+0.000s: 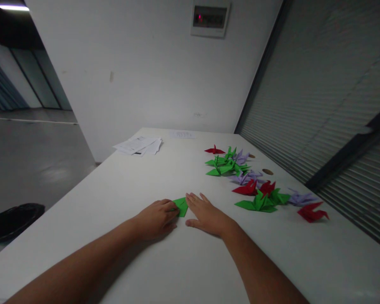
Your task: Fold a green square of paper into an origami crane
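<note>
A small folded piece of green origami paper point(182, 206) lies on the white table between my hands. My left hand point(157, 217) covers its left side, fingers bent down over the paper and holding it against the tabletop. Stretched flat with the thumb apart, my right hand point(205, 214) touches the paper's right edge with its fingertips. What lies under the left fingers is hidden. To the right are folded paper cranes: a green crane point(260, 203), a red crane point(313, 212) and a purple crane point(301, 197) are among the nearer ones.
More cranes in green, red and purple spread toward the back right, with a red crane point(214, 150) farthest off. Loose printed sheets point(138, 145) lie at the back left. A black-lined bin point(14, 221) stands left of the table point(164, 266). Window blinds point(329, 97) border the right.
</note>
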Action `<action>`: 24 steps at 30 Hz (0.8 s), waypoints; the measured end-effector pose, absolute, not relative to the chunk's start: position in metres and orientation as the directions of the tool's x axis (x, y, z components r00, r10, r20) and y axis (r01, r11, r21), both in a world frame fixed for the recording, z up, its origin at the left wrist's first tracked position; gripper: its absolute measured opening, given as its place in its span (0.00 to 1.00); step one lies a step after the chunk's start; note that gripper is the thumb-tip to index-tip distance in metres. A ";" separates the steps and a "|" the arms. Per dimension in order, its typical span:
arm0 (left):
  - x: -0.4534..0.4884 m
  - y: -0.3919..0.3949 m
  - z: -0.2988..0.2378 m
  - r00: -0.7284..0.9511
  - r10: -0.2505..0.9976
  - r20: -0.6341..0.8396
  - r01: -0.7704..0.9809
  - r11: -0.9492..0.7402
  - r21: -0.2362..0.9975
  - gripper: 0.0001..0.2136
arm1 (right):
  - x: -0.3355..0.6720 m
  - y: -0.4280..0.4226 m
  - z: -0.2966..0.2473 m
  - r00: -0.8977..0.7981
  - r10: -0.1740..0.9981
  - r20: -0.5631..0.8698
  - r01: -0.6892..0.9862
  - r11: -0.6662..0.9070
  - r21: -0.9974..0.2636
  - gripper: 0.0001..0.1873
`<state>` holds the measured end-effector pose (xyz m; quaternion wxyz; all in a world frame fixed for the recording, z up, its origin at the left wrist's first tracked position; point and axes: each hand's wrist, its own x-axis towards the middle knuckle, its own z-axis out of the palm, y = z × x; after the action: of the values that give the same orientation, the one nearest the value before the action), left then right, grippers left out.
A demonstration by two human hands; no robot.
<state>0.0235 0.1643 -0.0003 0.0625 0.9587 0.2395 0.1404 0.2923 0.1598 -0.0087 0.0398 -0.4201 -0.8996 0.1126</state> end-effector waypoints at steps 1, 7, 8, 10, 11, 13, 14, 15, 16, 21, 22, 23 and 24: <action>0.024 0.164 -0.001 0.842 0.485 0.236 0.451 -0.873 0.185 0.18 | 0.292 0.160 -0.009 -0.638 0.770 -0.008 0.750 0.619 -0.235 0.46; 0.024 0.171 -0.008 0.784 0.562 0.263 0.514 -0.826 0.231 0.14 | 0.288 0.160 -0.004 -0.634 0.769 0.077 0.740 0.633 -0.227 0.40; 0.025 0.172 -0.009 0.779 0.569 0.263 0.519 -0.821 0.238 0.14 | 0.288 0.160 -0.003 -0.638 0.765 0.090 0.735 0.640 -0.225 0.38; 0.025 0.175 -0.010 0.777 0.575 0.257 0.524 -0.817 0.242 0.12 | 0.287 0.160 -0.001 -0.646 0.753 0.121 0.722 0.655 -0.223 0.34; 0.024 0.176 -0.010 0.776 0.576 0.258 0.528 -0.816 0.237 0.12 | 0.287 0.159 0.000 -0.650 0.747 0.139 0.713 0.663 -0.226 0.31; 0.024 0.177 -0.011 0.770 0.581 0.264 0.542 -0.813 0.212 0.11 | 0.286 0.158 0.002 -0.654 0.736 0.176 0.696 0.677 -0.240 0.24; 0.023 0.177 -0.010 0.762 0.589 0.268 0.557 -0.808 0.193 0.11 | 0.285 0.158 0.003 -0.655 0.731 0.190 0.687 0.681 -0.252 0.21; 0.023 0.177 -0.010 0.751 0.603 0.270 0.578 -0.797 0.172 0.11 | 0.285 0.157 0.005 -0.656 0.728 0.199 0.679 0.684 -0.265 0.17; 0.022 0.176 -0.010 0.737 0.620 0.268 0.603 -0.783 0.152 0.12 | 0.284 0.156 0.006 -0.658 0.725 0.204 0.672 0.687 -0.277 0.15; 0.019 0.175 -0.006 0.702 0.682 0.207 0.665 -0.731 0.155 0.14 | 0.281 0.150 0.014 -0.682 0.709 0.177 0.641 0.697 -0.322 0.11; 0.019 0.175 -0.005 0.702 0.683 0.201 0.661 -0.730 0.172 0.13 | 0.280 0.148 0.015 -0.691 0.704 0.167 0.631 0.699 -0.335 0.11; 0.019 0.175 -0.005 0.703 0.683 0.198 0.657 -0.730 0.189 0.12 | 0.279 0.147 0.016 -0.702 0.695 0.157 0.618 0.704 -0.351 0.11; 0.019 0.175 -0.005 0.703 0.683 0.200 0.652 -0.730 0.203 0.12 | 0.278 0.145 0.018 -0.715 0.684 0.148 0.602 0.709 -0.368 0.11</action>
<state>0.0192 0.1749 -0.0045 0.0582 0.9208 0.3625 0.1315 0.2779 0.1453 0.0175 0.1381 -0.3516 -0.9140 0.1482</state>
